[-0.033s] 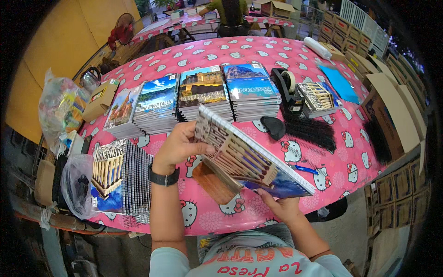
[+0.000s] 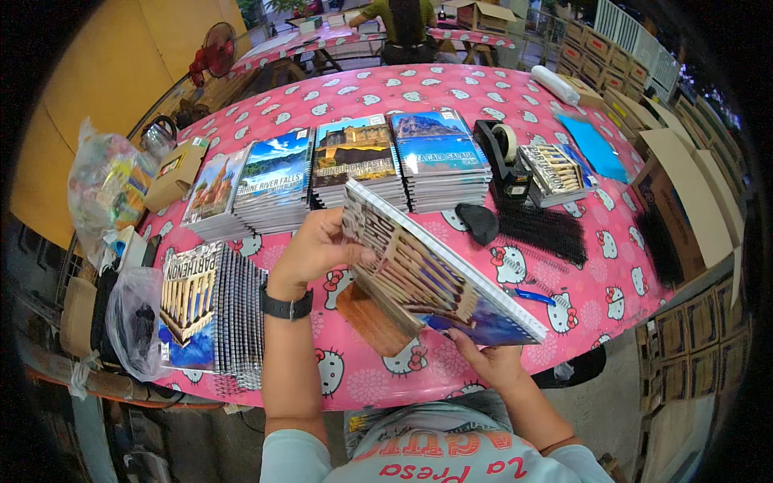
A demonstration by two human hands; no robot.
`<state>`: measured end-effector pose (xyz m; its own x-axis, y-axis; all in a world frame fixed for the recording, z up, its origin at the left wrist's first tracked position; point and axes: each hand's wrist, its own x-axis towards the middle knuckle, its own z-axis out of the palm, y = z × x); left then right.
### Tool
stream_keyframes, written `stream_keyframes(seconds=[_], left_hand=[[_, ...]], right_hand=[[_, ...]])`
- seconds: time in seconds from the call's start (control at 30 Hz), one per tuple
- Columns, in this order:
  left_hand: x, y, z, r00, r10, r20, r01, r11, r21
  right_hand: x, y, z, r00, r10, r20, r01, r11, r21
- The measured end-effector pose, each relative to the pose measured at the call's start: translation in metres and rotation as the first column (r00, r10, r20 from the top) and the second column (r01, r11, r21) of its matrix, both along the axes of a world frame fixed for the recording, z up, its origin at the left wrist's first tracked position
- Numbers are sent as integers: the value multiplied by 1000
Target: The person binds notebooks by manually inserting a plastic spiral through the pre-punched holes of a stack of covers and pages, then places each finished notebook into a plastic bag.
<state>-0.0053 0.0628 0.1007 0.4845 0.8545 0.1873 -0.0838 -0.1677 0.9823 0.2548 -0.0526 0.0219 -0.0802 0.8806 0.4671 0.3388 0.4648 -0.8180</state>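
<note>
A notebook [image 2: 435, 274] with a photo cover of a columned ruin is held tilted above the table, a row of small holes or loops along its upper edge. My left hand [image 2: 322, 249] grips its left end, thumb on the cover. My right hand [image 2: 487, 358] pinches the lower edge near the right corner. Beneath the notebook lies a wooden block [image 2: 374, 318]. Left of my left forearm, a fanned stack of notebooks [image 2: 189, 298] bears the same cover. Black plastic coils [image 2: 539, 233] and a blue-handled tool [image 2: 535, 296] lie to the right.
Several notebook stacks [image 2: 441, 149] with landscape covers stand in a row across the table. Beside them are a tape dispenser [image 2: 507, 161], a dark lump-like object [image 2: 478, 223] and a smaller notebook stack [image 2: 555, 173]. Cardboard boxes [image 2: 676, 193] edge the right side; plastic bags [image 2: 135, 322] hang at left.
The notebook has tilted very slightly in my hands. Otherwise hands and table look the same.
</note>
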Motion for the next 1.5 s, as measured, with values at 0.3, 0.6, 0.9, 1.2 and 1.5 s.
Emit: stream_keyframes(seconds=[0.3, 0.6, 0.9, 1.2, 1.5], left_hand=[[-28, 34, -27, 990, 138, 42, -138, 990, 12], [-3, -4, -89, 974, 224, 30, -222, 973, -65], [16, -46, -81, 728, 585, 358, -580, 804, -134], [33, -32, -85, 626, 713, 316, -728, 680, -92], [37, -46, -67, 567, 760, 319, -762, 631, -148]], right_hand=[[-12, 8, 32, 944, 120, 306, -124, 992, -8], [-31, 27, -14, 992, 52, 117, -66, 990, 123], [-18, 36, 10, 721, 203, -662, -403, 901, -162], [86, 116, -34, 798, -333, 503, 371, 928, 26], [58, 106, 3, 852, -78, 518, 56, 997, 59]])
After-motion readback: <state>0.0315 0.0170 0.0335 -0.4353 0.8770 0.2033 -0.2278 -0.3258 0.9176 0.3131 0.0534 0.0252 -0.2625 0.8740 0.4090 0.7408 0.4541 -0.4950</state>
